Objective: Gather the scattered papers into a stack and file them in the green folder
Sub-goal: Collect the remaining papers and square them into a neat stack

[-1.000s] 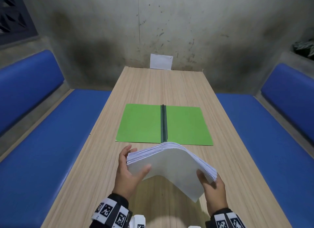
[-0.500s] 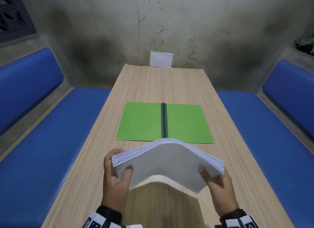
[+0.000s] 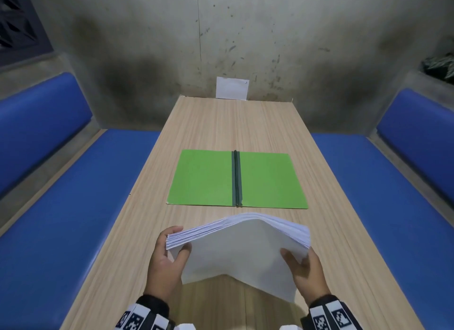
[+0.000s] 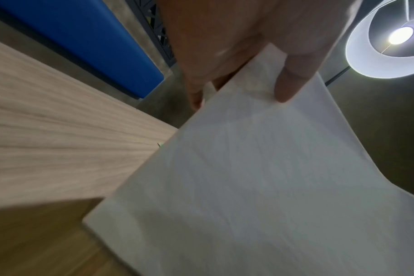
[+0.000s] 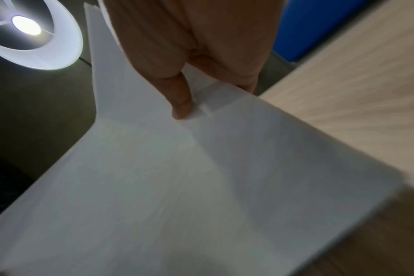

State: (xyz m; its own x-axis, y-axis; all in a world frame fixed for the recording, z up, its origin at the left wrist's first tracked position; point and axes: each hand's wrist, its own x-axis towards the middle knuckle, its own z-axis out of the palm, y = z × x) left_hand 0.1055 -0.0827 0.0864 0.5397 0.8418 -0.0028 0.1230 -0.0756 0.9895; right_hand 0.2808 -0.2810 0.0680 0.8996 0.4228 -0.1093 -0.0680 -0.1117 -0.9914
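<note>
A thick stack of white papers (image 3: 239,251) stands on its lower edge above the near part of the wooden table, bowed upward in the middle. My left hand (image 3: 169,251) grips its left end, thumb on the near face. My right hand (image 3: 303,263) grips the right end the same way. In the wrist views the paper stack (image 4: 260,177) (image 5: 177,186) fills the frame under each thumb. The green folder (image 3: 204,177) lies open and flat just beyond the stack, with a dark spine down its centre.
The long wooden table (image 3: 233,123) runs away from me to a stained concrete wall. A single white sheet (image 3: 232,87) leans against that wall at the table's far end. Blue padded benches (image 3: 73,207) (image 3: 393,194) flank both sides.
The stack has shifted slightly toward me and squared up between both hands. My hands have settled lower and further apart on its two ends.
</note>
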